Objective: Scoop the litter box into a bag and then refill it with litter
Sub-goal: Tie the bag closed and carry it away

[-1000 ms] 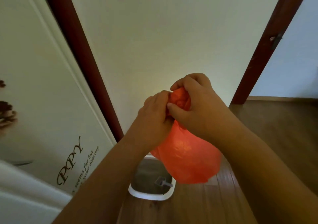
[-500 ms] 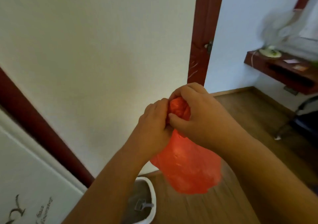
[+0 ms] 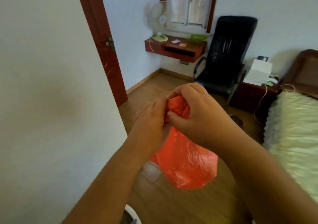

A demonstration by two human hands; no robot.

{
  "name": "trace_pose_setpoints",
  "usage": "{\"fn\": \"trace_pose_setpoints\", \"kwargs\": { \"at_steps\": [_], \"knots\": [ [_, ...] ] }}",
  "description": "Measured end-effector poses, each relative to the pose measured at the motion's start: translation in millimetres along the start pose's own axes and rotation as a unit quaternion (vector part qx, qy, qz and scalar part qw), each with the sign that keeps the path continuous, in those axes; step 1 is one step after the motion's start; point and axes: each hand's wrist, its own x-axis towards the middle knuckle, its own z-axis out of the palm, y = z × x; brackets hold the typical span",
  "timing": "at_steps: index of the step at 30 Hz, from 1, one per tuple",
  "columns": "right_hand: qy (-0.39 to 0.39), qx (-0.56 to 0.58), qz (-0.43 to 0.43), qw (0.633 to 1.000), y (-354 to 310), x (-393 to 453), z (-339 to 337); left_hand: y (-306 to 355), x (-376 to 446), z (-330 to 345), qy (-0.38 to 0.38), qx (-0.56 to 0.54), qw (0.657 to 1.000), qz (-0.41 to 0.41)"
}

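Observation:
An orange plastic bag (image 3: 185, 165) hangs in the air in front of me, its bulging lower part full and its neck bunched up. My left hand (image 3: 151, 120) and my right hand (image 3: 194, 113) both grip the gathered neck, pressed close together. Only a white corner of the litter box (image 3: 133, 213) shows at the bottom edge, below my left forearm; its inside is mostly hidden.
A white wall (image 3: 51, 103) and dark red door frame (image 3: 103, 43) stand on the left. Ahead lie wooden floor (image 3: 154, 86), a black chair (image 3: 225, 57), a wall shelf (image 3: 175, 48) with a fan, a nightstand (image 3: 254, 93) and a bed (image 3: 296, 137) on the right.
My view has swung right, from the wall and litter box toward the room. The litter box has slid almost out of view. Both hands keep holding the bag's neck.

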Motion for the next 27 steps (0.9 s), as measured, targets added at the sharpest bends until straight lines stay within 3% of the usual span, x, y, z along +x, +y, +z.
{"fn": "trace_pose_setpoints", "kwargs": {
  "at_steps": [13,27],
  "knots": [
    [0.088,-0.05,0.194,0.976,53.6,-81.0,-16.4,41.6,-0.6,93.8,-0.172,-0.1,0.977,0.081],
    [0.118,-0.033,0.21,0.97,156.3,-68.1,-90.4,118.4,76.2,159.8,-0.235,-0.079,0.965,0.086]
  ]
}}
